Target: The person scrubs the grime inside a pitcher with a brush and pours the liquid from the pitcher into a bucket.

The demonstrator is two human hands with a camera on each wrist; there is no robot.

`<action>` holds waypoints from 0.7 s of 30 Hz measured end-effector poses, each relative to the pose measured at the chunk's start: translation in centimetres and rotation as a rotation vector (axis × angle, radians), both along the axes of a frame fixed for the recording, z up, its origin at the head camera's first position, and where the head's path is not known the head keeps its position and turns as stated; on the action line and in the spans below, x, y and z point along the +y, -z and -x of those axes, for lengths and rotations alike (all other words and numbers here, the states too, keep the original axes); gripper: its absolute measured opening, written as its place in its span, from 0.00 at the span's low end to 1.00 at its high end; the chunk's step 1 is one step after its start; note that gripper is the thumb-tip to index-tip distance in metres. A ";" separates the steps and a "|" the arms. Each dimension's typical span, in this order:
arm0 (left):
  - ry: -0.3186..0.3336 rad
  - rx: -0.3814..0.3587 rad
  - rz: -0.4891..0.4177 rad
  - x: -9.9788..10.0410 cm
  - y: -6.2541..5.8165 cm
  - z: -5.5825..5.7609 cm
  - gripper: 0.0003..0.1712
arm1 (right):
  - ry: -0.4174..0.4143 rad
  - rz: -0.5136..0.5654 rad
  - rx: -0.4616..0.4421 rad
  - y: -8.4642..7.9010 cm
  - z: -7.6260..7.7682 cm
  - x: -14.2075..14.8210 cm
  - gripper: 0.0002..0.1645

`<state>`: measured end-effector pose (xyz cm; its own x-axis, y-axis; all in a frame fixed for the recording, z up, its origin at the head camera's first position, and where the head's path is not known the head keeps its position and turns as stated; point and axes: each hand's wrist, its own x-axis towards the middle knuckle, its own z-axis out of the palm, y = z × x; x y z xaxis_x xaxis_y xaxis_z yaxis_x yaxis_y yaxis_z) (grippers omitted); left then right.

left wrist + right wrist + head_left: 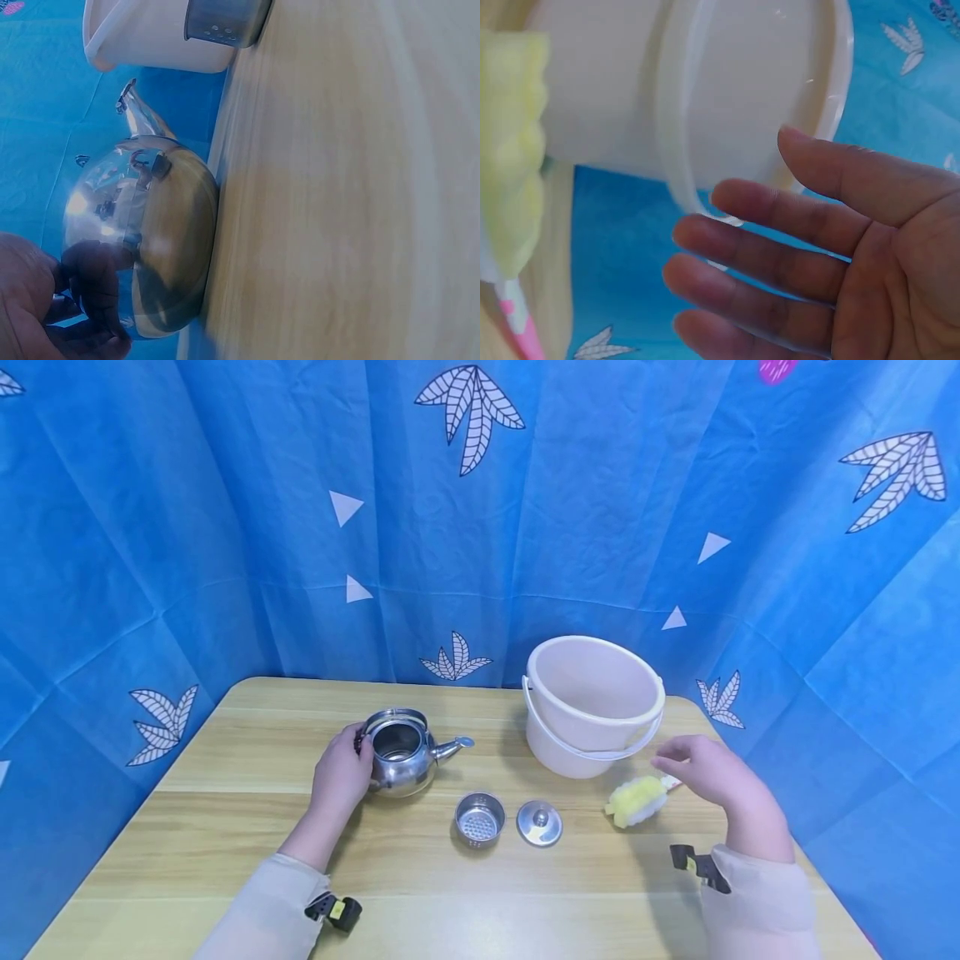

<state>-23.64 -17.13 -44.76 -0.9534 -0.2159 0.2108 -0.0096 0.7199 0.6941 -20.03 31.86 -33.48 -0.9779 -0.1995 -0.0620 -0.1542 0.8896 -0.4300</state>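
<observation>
A shiny steel teapot with no lid on it stands on the left half of the table, its spout pointing right. My left hand grips it at the side opposite the spout; in the left wrist view the curled fingers show beside its round body. Over the pink-and-white handle of a yellow and white sponge brush hovers my right hand. Its fingers are spread and relaxed, with nothing held. The brush lies on the table, head toward the left.
A white bucket with its bail hanging at the front stands behind the brush. Between teapot and brush sit a perforated steel strainer cup and a round steel lid with a knob. A blue curtain hangs behind the wooden table.
</observation>
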 end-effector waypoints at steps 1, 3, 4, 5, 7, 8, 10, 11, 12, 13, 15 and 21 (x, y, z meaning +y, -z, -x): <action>0.000 -0.002 -0.001 0.0 0.0 0.0 0.26 | 0.013 -0.003 -0.009 0.2 0.2 0.2 0.24; -0.001 -0.004 -0.003 0.0 0.0 0.1 0.26 | 0.037 -0.008 -0.019 0.4 0.5 0.6 0.24; -0.001 -0.005 -0.004 0.0 0.0 0.1 0.26 | 0.048 -0.007 -0.026 0.6 0.7 0.8 0.24; -0.002 -0.005 -0.004 0.0 0.0 0.1 0.26 | 0.061 -0.008 -0.033 0.7 0.8 1.0 0.25; -0.003 -0.005 -0.005 0.0 0.0 0.1 0.26 | 0.086 -0.002 -0.054 0.8 1.1 1.4 0.27; -0.003 -0.004 -0.005 0.0 0.0 0.1 0.26 | 0.100 0.005 -0.067 0.9 1.2 1.5 0.28; -0.003 -0.003 -0.005 0.0 0.0 0.1 0.26 | 0.126 0.017 -0.094 1.0 1.4 1.8 0.30; -0.003 -0.002 -0.007 0.0 0.0 0.0 0.26 | 0.140 0.020 -0.105 1.1 1.5 1.9 0.31; -0.002 -0.002 -0.007 0.0 0.0 0.0 0.26 | 0.153 0.023 -0.115 1.2 1.6 2.0 0.32; -0.002 -0.002 -0.007 0.0 0.0 0.0 0.26 | 0.167 0.022 -0.122 1.3 1.7 2.2 0.32; 0.000 -0.003 -0.006 0.0 -0.1 0.0 0.26 | 0.195 0.015 -0.135 1.6 2.0 2.4 0.35; -0.003 0.002 0.002 0.0 -0.1 -0.1 0.25 | 0.288 0.021 -0.151 2.9 2.8 3.0 0.39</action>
